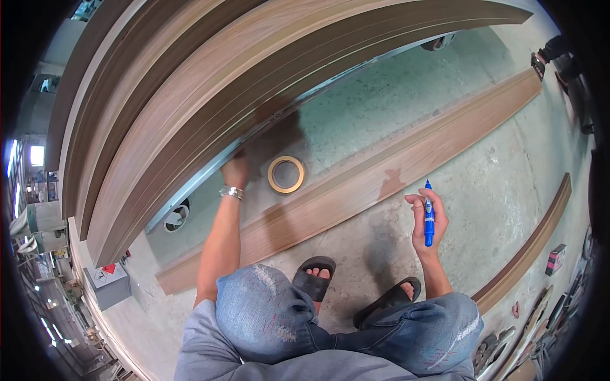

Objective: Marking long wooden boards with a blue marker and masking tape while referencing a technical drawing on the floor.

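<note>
A blue marker pen (429, 219) is in my right hand (427, 216), its tip pointing away from me, above the floor just right of a long wood-grain board (330, 206). That board lies slantwise across the floor in front of my feet. My left hand (235, 171) reaches over the board to the lower edge of a stack of long wood-grain boards (210, 108). Its fingers are hidden in the shadow by the pale metal rail (197, 181) under the stack. A roll of yellow tape (273, 184) lies beside my left hand, close to the board's far edge.
Caster wheels (176, 217) show beneath the rail. Another narrow board (530, 241) lies at the right, near a small dark box (555, 260). A grey box (111, 289) stands at the left. Someone's dark shoe (538, 65) is by the board's far right end.
</note>
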`<act>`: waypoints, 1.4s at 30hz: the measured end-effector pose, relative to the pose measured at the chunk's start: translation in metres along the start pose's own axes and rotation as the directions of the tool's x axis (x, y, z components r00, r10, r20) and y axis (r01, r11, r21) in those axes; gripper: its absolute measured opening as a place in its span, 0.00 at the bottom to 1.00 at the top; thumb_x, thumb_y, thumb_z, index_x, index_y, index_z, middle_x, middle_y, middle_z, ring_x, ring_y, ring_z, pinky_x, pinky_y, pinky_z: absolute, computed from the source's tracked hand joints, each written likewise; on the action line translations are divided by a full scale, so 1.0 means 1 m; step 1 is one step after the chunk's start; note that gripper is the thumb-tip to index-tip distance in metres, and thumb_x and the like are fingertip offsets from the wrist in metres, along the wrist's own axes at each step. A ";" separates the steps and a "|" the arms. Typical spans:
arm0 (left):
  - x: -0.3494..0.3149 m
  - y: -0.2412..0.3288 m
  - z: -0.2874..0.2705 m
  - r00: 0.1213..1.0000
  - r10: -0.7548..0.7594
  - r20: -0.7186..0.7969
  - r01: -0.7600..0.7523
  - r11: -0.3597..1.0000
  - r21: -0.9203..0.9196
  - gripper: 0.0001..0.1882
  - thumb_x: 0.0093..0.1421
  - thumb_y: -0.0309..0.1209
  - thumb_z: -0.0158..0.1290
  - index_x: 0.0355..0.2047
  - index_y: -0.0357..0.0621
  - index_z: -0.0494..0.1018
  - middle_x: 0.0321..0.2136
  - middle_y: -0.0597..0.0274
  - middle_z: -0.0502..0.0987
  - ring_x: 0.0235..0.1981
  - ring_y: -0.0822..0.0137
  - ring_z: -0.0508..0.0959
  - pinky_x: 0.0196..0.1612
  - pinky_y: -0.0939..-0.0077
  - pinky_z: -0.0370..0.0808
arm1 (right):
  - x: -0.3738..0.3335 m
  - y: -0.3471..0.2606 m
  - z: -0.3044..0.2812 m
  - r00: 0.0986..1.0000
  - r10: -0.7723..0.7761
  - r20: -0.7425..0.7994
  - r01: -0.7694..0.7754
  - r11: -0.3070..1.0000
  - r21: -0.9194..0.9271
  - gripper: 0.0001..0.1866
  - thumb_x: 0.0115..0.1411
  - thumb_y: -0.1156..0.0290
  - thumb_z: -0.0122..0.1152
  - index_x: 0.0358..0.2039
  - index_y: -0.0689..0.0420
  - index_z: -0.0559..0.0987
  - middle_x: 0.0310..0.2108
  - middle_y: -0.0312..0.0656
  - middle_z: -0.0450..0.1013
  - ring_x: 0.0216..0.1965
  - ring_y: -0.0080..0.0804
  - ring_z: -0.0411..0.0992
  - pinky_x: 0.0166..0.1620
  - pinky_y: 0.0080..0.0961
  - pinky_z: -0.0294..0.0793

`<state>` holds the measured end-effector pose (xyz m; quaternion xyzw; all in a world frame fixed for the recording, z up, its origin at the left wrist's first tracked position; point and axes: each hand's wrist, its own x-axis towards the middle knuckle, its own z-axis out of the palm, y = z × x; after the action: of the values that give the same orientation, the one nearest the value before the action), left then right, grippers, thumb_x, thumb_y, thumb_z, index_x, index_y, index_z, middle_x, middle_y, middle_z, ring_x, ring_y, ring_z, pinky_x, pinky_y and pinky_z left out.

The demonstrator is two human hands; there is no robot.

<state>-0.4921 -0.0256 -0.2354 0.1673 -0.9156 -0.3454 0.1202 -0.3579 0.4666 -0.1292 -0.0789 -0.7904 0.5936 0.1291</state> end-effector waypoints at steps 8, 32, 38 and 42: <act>-0.052 0.103 0.045 0.993 0.091 0.075 -0.094 0.995 0.031 0.11 0.57 0.36 0.55 0.36 0.47 0.82 0.27 0.49 0.82 0.31 0.50 0.83 0.38 0.62 0.78 | 0.025 -0.015 0.009 0.984 -0.153 0.088 0.160 0.983 -0.088 0.09 0.67 0.79 0.53 0.47 0.58 0.75 0.29 0.42 0.81 0.27 0.17 0.74 0.32 0.16 0.70; -0.098 0.192 0.035 0.791 0.175 0.586 -0.284 0.954 0.098 0.15 0.52 0.39 0.59 0.23 0.37 0.78 0.25 0.48 0.80 0.27 0.51 0.79 0.32 0.60 0.74 | 0.024 -0.022 0.024 0.974 -0.105 0.202 0.114 0.993 -0.032 0.18 0.58 0.85 0.62 0.49 0.61 0.74 0.39 0.41 0.80 0.42 0.27 0.80 0.44 0.23 0.77; -0.139 0.266 0.019 0.545 0.623 0.561 -0.475 0.781 -0.405 0.10 0.54 0.31 0.59 0.30 0.39 0.72 0.24 0.53 0.75 0.25 0.54 0.73 0.37 0.65 0.68 | 0.051 -0.060 0.030 0.956 -0.090 0.279 0.078 0.995 0.056 0.22 0.57 0.81 0.65 0.52 0.61 0.71 0.39 0.42 0.81 0.43 0.30 0.80 0.44 0.26 0.78; -0.145 0.274 0.022 0.514 0.654 0.555 -0.503 0.754 -0.423 0.09 0.54 0.31 0.59 0.29 0.39 0.71 0.23 0.54 0.74 0.26 0.54 0.74 0.38 0.65 0.68 | 0.046 -0.060 0.026 0.965 -0.007 0.263 0.004 1.000 0.013 0.21 0.56 0.80 0.66 0.51 0.61 0.71 0.37 0.43 0.81 0.39 0.27 0.79 0.41 0.24 0.77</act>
<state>-0.4282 0.2374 -0.0822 -0.2996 -0.8542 -0.4144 -0.0944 -0.4081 0.4388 -0.0738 0.0035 -0.7969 0.6035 0.0252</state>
